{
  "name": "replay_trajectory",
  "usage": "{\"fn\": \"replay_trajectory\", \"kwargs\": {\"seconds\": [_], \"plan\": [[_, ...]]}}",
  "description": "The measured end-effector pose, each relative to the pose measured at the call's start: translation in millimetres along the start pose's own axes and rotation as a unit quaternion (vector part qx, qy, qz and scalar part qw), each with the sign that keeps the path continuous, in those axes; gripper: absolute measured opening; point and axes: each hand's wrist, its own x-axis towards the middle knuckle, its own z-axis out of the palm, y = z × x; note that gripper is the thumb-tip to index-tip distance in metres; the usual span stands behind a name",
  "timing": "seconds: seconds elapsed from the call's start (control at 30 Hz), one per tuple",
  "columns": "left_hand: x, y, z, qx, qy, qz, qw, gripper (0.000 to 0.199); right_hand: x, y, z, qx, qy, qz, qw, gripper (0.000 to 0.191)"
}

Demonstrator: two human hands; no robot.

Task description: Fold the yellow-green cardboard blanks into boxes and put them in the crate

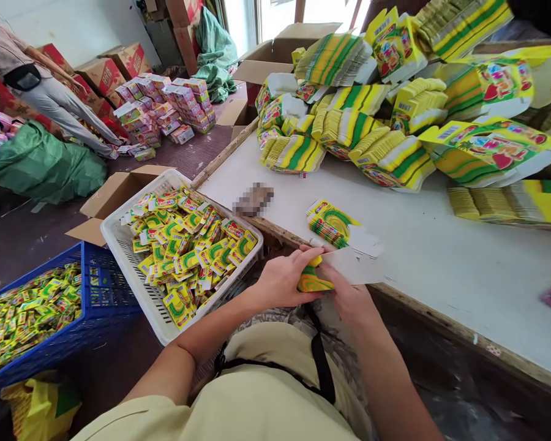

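Yellow carton (312, 282) sits between both hands, to the right of the white basket (138, 288) and over the near edge of the white desk (441, 269), as I watch through the head camera. I have the left grip, the left hand (282, 278), closed around the carton, fingers across its top and along its near side. The right grip, the right hand (353, 300), is closed on the carton's right end, where a white panel (351, 266) juts out to the right, away from the basket. Just beyond the hands, also right of the basket, I see a small stack of flat cartons (333, 223) lying on the desk. Farther off, beyond the basket and to its right, large bundles of flat cartons (376, 135) crowd the desk's far side. Between these and the basket is a pixelated patch (254, 199) that I cannot make out. The basket itself is heaped with small yellow-green packets (188, 257). Left of it stands a blue crate (105, 285) full of similar packets, and well beyond it pink boxes (188, 104) are piled on the floor near another person (59, 92).
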Motion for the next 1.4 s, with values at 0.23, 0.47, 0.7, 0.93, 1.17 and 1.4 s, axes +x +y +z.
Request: {"fn": "replay_trajectory", "kwargs": {"seconds": [0.23, 0.47, 0.7, 0.93, 1.17, 1.4], "plan": [[-1, -3, 5.9, 0.008, -0.013, 0.028, 0.999, 0.075, 2, 6, -6, 0.072, 0.016, 0.079, 0.994, 0.052], [1, -9, 11.8, -0.048, -0.004, -0.018, 0.999, 0.071, -3, 11, -7, -0.038, 0.013, 0.000, 0.999, 0.059], [6, -13, 16.0, -0.043, 0.021, -0.080, 0.996, 0.078, -4, 5, -6, -0.216, 0.040, -0.127, 0.967, 0.035], [1, -13, 5.6, 0.051, 0.052, -0.090, 0.993, 0.055, 4, 17, -16, -0.264, 0.033, -0.145, 0.953, 0.039], [-2, -18, -1.0, 0.022, 0.053, -0.073, 0.996, 0.055, 9, -4, -32, -0.307, -0.083, -0.151, 0.936, 0.020], [-1, -13, -1.9, 0.021, 0.065, -0.056, 0.996, 0.055, 4, -3, -26, -0.289, -0.016, -0.148, 0.946, 0.021]]}}
